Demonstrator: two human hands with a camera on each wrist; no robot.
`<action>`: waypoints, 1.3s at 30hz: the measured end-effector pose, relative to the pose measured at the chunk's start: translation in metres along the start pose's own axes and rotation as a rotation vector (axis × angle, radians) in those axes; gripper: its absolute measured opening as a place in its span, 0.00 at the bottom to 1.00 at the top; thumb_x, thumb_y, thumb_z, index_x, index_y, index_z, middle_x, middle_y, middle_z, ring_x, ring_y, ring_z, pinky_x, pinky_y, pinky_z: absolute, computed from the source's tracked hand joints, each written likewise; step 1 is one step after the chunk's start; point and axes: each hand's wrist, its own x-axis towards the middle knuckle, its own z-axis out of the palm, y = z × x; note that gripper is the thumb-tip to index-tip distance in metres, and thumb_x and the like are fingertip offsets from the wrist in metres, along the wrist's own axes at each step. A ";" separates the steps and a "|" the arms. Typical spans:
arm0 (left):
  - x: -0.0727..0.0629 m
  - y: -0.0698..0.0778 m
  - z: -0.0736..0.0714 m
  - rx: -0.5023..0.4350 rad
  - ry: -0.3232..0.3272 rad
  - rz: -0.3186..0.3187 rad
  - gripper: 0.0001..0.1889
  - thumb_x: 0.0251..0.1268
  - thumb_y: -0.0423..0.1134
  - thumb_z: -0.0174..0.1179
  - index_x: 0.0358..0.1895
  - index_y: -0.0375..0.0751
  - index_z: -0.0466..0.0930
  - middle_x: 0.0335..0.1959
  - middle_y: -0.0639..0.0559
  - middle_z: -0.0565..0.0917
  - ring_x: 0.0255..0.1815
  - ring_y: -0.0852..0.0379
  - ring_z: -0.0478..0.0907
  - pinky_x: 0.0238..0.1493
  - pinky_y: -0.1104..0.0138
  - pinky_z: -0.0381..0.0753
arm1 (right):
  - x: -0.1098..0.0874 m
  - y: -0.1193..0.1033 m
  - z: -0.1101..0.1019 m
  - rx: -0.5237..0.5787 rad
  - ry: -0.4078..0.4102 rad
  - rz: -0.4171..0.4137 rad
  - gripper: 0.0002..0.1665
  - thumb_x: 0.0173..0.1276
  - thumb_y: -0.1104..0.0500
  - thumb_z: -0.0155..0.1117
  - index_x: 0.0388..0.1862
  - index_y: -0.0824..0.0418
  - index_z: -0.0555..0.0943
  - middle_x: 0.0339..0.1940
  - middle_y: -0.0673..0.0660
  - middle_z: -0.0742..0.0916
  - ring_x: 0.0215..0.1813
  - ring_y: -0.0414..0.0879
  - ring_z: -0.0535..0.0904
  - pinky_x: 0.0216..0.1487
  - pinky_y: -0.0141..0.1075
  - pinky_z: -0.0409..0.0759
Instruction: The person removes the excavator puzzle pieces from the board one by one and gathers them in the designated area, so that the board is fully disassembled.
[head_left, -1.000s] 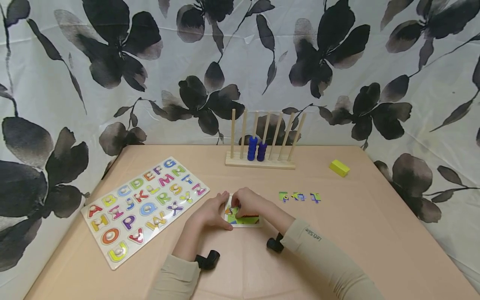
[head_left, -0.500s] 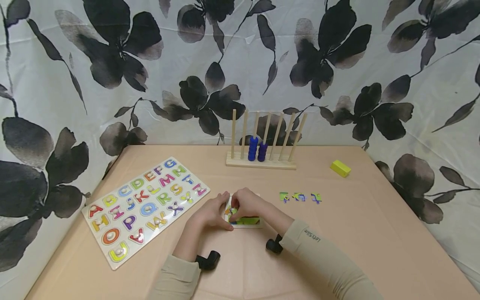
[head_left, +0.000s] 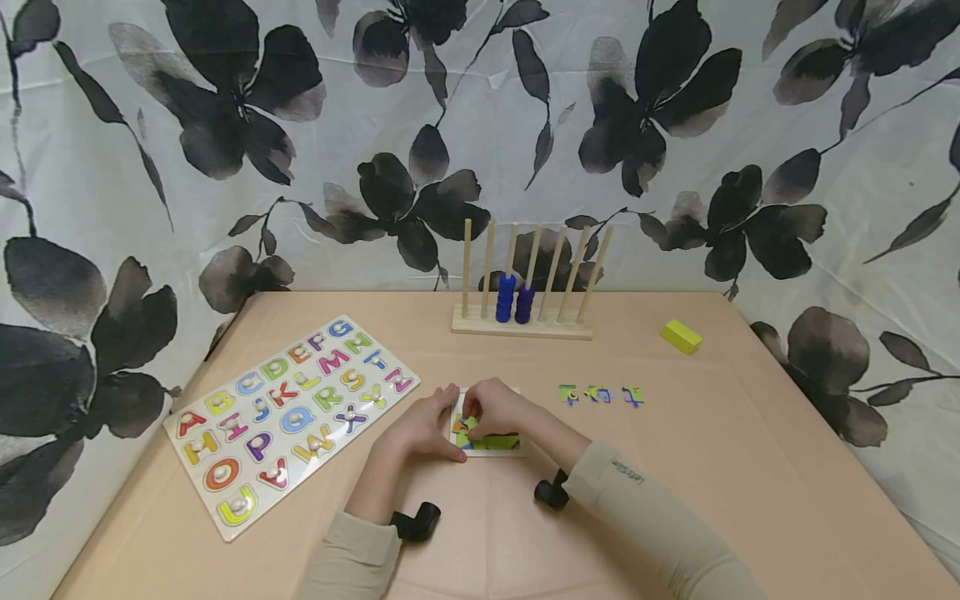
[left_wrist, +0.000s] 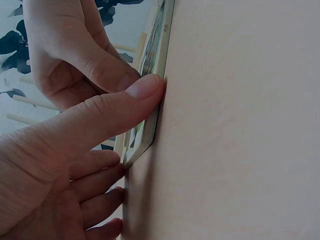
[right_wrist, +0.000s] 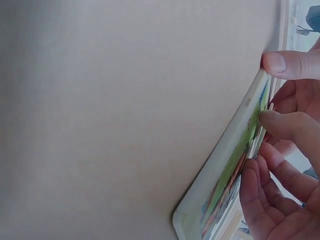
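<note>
A small jigsaw puzzle board (head_left: 495, 453) with a pale frame lies on the table, partly covered by both hands. My left hand (head_left: 424, 423) holds its left side, the thumb on the near edge and the fingers along the side. Above the board my right hand (head_left: 501, 407) pinches a thin puzzle piece (right_wrist: 254, 148) between thumb and fingers, low against the picture; most of that piece is hidden. To the right, three loose pieces, a green-yellow one (head_left: 567, 394), a middle one (head_left: 597, 393) and a right one (head_left: 632, 396), lie in a row.
On the left lies a large alphabet peg board (head_left: 285, 421) at a slant. At the back stands a wooden peg rack (head_left: 521, 327) with blue and purple beads. A yellow block (head_left: 680, 337) sits at the back right. A floral cloth (head_left: 525, 125) hangs behind the table.
The right hand's fingers shift slightly over the board, and the piece under them changes its tilt a little. The left hand keeps its place.
</note>
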 end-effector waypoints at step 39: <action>0.001 -0.002 0.004 -0.012 0.004 -0.026 0.55 0.34 0.43 0.77 0.69 0.35 0.54 0.71 0.46 0.55 0.71 0.46 0.47 0.69 0.56 0.50 | -0.090 0.085 -0.041 0.117 0.133 0.042 0.16 0.45 0.66 0.74 0.35 0.64 0.81 0.26 0.53 0.77 0.31 0.46 0.72 0.31 0.30 0.76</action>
